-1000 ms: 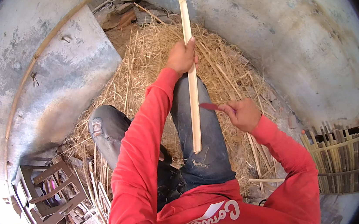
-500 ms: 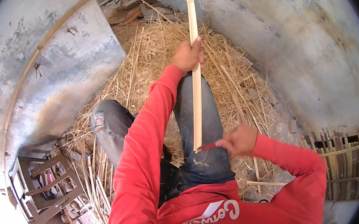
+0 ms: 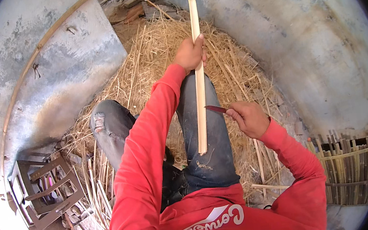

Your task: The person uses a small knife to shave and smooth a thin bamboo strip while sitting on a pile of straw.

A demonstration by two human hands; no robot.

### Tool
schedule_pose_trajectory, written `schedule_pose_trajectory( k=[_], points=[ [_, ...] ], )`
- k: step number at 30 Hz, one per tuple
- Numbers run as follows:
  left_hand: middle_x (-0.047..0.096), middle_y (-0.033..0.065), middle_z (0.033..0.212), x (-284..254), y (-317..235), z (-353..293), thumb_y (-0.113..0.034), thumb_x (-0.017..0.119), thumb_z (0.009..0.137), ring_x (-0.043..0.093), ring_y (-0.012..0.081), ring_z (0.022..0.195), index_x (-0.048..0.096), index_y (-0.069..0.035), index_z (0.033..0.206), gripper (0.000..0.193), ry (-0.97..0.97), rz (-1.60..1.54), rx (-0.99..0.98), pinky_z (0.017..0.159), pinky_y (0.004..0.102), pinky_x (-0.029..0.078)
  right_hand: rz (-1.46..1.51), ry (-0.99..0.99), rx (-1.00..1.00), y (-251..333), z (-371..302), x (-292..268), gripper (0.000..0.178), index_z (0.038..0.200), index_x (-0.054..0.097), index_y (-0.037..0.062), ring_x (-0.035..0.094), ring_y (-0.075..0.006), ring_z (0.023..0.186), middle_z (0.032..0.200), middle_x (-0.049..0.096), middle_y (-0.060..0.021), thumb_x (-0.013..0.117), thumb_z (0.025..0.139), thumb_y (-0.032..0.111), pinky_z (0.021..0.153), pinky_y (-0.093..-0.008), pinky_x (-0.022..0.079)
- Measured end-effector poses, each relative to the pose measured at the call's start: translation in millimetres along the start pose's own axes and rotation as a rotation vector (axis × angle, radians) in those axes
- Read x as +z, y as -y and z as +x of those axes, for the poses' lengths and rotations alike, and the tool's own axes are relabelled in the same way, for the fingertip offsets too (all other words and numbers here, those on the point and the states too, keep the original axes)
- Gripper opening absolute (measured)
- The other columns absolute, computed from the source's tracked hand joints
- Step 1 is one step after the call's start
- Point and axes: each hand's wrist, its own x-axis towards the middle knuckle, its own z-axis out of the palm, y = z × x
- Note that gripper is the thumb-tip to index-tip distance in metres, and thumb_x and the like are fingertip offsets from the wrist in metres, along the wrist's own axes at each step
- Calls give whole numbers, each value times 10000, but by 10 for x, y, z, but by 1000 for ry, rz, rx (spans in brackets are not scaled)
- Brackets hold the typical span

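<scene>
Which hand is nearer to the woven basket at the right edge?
Right. The right hand, holding a small knife, is up and left of the basket; the left hand grips the bamboo strip farther away.

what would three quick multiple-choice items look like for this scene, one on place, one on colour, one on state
1. Where does the lower end of the bamboo strip lie?
A. over the person's right thigh
B. on the woven bamboo piece
C. inside the metal frame

2. What colour are the person's sleeves?
A. blue
B. red
C. white

3. How is the left hand placed?
A. open and flat on the straw
B. closed around the strip
C. resting on the knee

Answers: 1 A, the strip's end sits over the jeans above the right thigh; 2 B, both sleeves are red; 3 B, the left hand's fingers wrap the strip, while the right hand holds a small blade beside it.
</scene>
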Motion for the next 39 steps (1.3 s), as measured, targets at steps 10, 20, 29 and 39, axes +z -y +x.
schedule_pose_trajectory(
  k=[10,20,29,39],
  points=[
    [566,59,633,11,83,53,-454,481,1133,563,171,483,549,12,1006,488,4,-26,-4,480,345,507,53,58,-136,-44,64,83,618,1504,607,234,725,-358,796,901,741,-168,608,932,-1,746,-449,577],
    [557,59,626,13,19,1,-442,476,1136,562,173,488,543,11,1015,474,16,-84,-29,477,348,508,102,57,-186,-41,36,57,710,1505,612,231,735,-358,752,910,751,-192,598,861,-69,697,-436,576],
    [586,69,619,26,-32,-51,-408,455,1146,580,187,482,545,11,1007,451,66,-57,-31,494,355,504,281,173,-243,-87,-32,74,632,1474,642,204,698,-352,634,836,697,-241,624,900,-60,613,-400,538],
    [613,73,608,26,-83,-63,-422,439,1149,593,183,475,581,10,947,498,47,118,14,510,355,499,381,57,-74,-170,352,-75,573,1448,664,162,789,-226,912,1125,785,-198,557,948,-97,849,-292,580]
  ],
)
